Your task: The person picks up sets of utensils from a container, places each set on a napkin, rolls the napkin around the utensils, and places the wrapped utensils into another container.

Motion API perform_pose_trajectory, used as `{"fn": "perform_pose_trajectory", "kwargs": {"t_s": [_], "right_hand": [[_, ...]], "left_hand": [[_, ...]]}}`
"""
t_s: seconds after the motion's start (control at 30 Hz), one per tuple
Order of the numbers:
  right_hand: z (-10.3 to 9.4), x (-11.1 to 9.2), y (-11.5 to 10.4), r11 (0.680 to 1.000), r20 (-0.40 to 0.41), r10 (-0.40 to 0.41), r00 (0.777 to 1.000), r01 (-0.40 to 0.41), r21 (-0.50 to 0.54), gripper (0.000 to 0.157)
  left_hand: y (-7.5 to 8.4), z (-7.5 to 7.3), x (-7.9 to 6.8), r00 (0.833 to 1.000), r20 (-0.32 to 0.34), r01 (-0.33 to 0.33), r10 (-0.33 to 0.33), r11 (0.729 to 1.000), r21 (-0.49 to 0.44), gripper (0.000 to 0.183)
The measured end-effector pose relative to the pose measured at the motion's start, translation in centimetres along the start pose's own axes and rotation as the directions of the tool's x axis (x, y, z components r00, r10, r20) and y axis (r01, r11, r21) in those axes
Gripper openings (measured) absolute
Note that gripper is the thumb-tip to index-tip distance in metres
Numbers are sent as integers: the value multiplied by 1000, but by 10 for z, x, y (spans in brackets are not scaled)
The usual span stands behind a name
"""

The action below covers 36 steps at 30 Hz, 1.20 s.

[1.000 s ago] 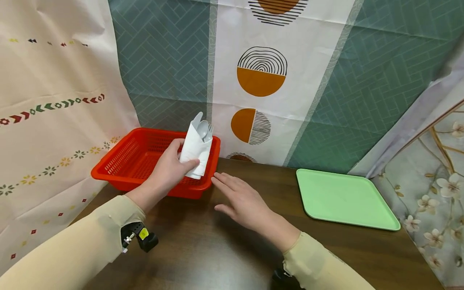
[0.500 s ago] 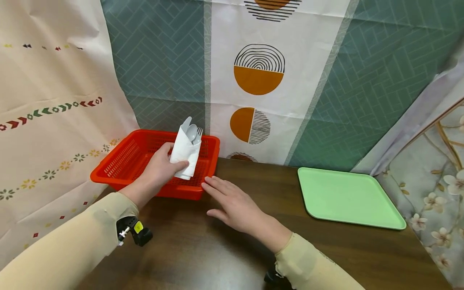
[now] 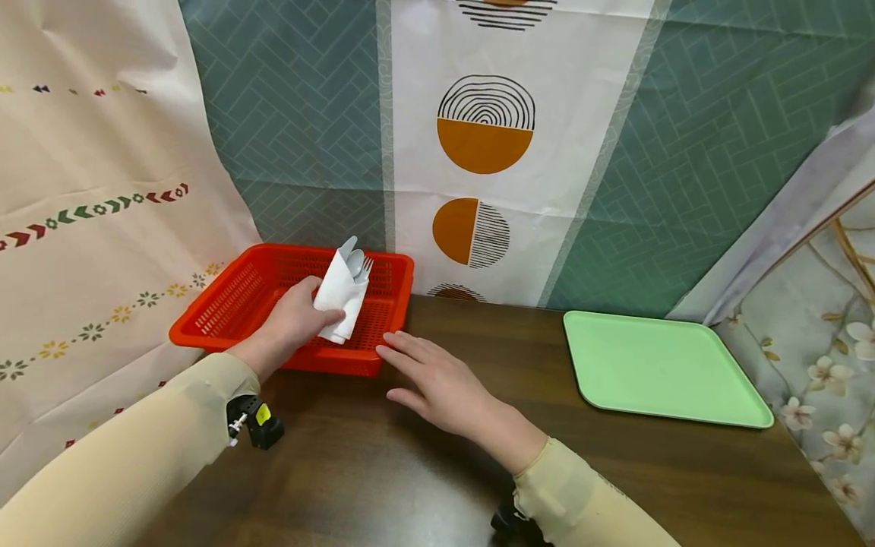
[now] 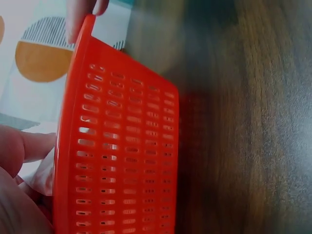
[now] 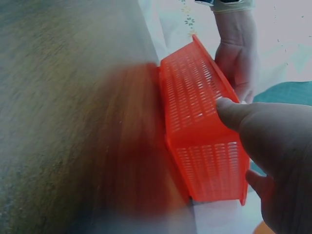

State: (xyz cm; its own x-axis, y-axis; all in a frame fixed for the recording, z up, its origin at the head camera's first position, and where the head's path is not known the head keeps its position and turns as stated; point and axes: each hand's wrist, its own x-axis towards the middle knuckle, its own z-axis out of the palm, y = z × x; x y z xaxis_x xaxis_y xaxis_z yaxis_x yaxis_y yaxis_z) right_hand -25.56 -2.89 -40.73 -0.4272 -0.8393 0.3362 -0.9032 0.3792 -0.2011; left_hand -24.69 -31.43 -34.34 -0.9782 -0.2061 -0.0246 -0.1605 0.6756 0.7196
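My left hand (image 3: 290, 319) reaches over the red slotted plastic basket (image 3: 342, 363) and pinches a white napkin pouch of plastic cutlery (image 3: 342, 300), thumb on its near face. Out of the pouch's top stick a grey-white knife, spoon and fork (image 3: 368, 267), tilted to the right. Most of the left fingers are hidden behind the napkin. My right hand (image 3: 444, 384) has its fingers extended, with the fingertips at the basket's front right corner. Seen from the right wrist, the thumb (image 5: 231, 112) lies by the basket wall.
On the right of the brown wooden table (image 3: 403, 486) lies a flat light green tray (image 3: 666, 368). Patterned cloths (image 3: 478, 175) hang behind the table and along both sides. The basket stands at the back left, close to the cloth.
The left hand has moved left and down with the napkin pouch, from the basket's right rim to over its inside. The right hand has shifted slightly left along with it.
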Motion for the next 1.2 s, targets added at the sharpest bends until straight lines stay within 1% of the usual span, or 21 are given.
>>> {"fn": "perform_pose_trajectory", "kwargs": {"t_s": [0.17,0.33,0.53,0.8,0.9,1.03,1.13,1.2], "right_hand": [[-3,2,-1,1000,-1,-11,1000,11,-5,68],[-2,3,0,1000,-1,-18,1000,18,4,67],[-1,3,0,1000,-10,-12,1000,11,-12,65],[0,3,-3,1000,-31,6,999,-6,-12,64],[0,3,-4,1000,-32,8,999,-8,-23,64],[0,3,-5,1000,-22,23,1000,-23,-21,65],[-1,3,-6,999,-11,35,999,-35,-7,65],[-1,3,-6,999,-7,40,999,-40,-2,65]], "left_hand": [[2,2,3,1000,29,8,-8,1000,4,71],[2,7,7,999,41,3,-3,1000,19,68],[2,12,9,999,51,-8,6,1000,27,63],[3,13,12,998,53,9,-15,995,99,64],[2,13,16,997,67,18,-27,991,131,67],[0,15,22,997,78,13,-27,983,182,66],[0,16,23,996,83,4,-22,980,201,63],[1,16,24,995,93,10,-29,981,196,62]]}}
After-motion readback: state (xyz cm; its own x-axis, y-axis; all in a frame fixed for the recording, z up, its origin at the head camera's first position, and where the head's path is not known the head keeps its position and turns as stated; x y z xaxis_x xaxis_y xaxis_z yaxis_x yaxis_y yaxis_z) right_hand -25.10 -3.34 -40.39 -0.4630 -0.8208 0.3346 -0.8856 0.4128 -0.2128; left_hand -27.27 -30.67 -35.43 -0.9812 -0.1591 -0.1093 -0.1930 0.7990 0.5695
